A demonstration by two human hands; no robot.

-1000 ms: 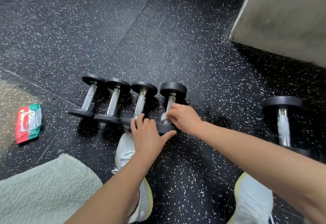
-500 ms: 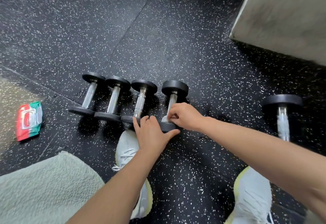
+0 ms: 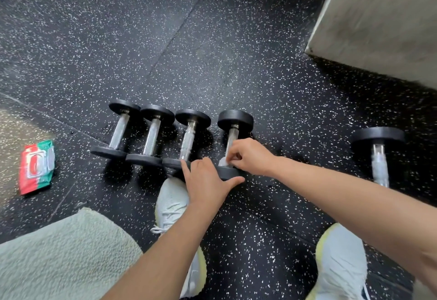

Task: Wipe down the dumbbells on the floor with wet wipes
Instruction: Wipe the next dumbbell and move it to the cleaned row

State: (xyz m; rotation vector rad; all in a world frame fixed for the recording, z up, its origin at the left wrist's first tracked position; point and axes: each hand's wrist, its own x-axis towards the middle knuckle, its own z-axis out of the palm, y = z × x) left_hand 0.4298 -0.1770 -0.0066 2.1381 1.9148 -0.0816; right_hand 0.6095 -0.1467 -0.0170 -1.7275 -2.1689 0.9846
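The dumbbell (image 3: 233, 137) being wiped is at the 3 o'clock end of the row (image 3: 151, 136) of four. It lies on the floor (image 3: 236, 51) at the person's 12 o'clock, just beyond the left shoe (image 3: 171, 202). Its long axis runs 12 to 6, with one head far and one near, so I judge any stroke along the handle must travel that line, up toward 12. The right hand (image 3: 250, 157) is nearer the handle. It comes in from 4 o'clock with its fingers curled over a white wipe (image 3: 223, 162), pinching it against the handle's near end. The left hand (image 3: 208, 181) lies flat on the near head, fingers straight and thumb spread toward 3 along the rim, apparently to stop it rolling. The right hand hides most of the wipe and the handle's near half, so I cannot tell whether the wipe wraps right round. The left hand covers much of the near head. A lone dumbbell (image 3: 378, 153) sits well apart at 3 o'clock, its near end cut off by the right forearm and its handle pale and blurred. The pack (image 3: 36, 166) lies well apart at 9 o'clock.
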